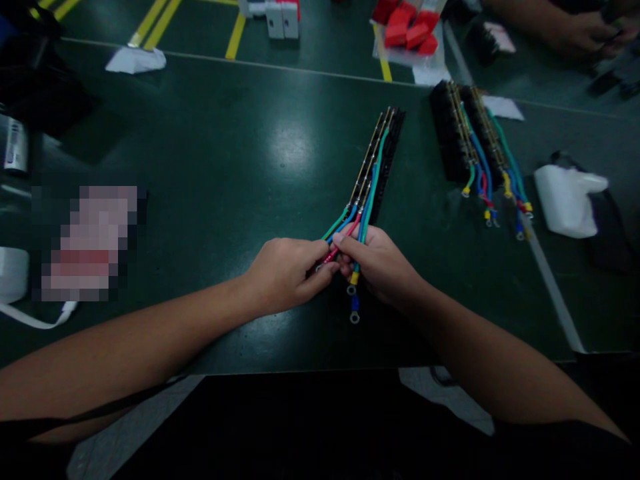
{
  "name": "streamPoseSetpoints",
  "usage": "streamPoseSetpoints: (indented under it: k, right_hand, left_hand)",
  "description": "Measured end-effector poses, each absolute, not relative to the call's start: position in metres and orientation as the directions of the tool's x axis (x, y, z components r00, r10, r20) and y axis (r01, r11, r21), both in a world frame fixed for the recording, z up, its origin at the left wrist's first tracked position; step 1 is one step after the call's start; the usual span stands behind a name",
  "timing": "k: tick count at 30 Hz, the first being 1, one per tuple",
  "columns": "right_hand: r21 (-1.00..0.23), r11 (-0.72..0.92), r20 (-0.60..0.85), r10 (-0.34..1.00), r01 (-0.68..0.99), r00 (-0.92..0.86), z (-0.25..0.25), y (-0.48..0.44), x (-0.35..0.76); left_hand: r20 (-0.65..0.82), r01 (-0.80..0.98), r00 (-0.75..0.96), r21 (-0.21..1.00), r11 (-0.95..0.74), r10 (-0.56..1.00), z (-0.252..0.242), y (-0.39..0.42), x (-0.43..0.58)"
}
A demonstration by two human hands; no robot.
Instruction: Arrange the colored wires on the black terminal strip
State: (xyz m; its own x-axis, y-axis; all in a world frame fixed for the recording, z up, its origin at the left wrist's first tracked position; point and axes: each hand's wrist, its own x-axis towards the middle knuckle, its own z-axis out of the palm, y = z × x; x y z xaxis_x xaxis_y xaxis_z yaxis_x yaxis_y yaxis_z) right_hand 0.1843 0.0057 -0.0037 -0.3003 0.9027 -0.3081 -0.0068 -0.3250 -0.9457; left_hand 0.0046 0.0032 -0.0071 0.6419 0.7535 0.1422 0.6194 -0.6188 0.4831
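A long black terminal strip (383, 157) lies on the dark green table (210, 167), running away from me. Green, blue and red wires (367, 200) run along it toward my hands. My left hand (285, 270) is closed and pinches the red wire at the strip's near end. My right hand (377, 263) is closed around the bundle of wires, right against the left hand. Ring terminals with yellow and blue sleeves (354, 293) hang out below my right hand.
Two more wired terminal strips (467, 133) lie at the right. A white bag (567, 200) sits beyond them. Red parts (407, 30) and white blocks (280, 17) stand at the back. Another person's hand (575, 30) works at the far right. A white paper scrap (135, 60) lies far left.
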Motion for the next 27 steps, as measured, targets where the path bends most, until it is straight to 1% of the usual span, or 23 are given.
streamPoseSetpoints:
  k: [12,27]
  right_hand:
    - [-0.945,-0.328,-0.307,0.901,-0.019,-0.306,-0.0049,0.0057,0.1850]
    - [-0.945,-0.325,-0.304,0.900,-0.016,-0.313,-0.0036,0.0053,0.1850]
  left_hand:
    - [0.118,0.625,0.664,0.454,-0.634,0.739,-0.0053,0.0039,0.0044]
    - [0.108,0.625,0.666,0.460,-0.631,0.738,-0.0051,0.0036,0.0038]
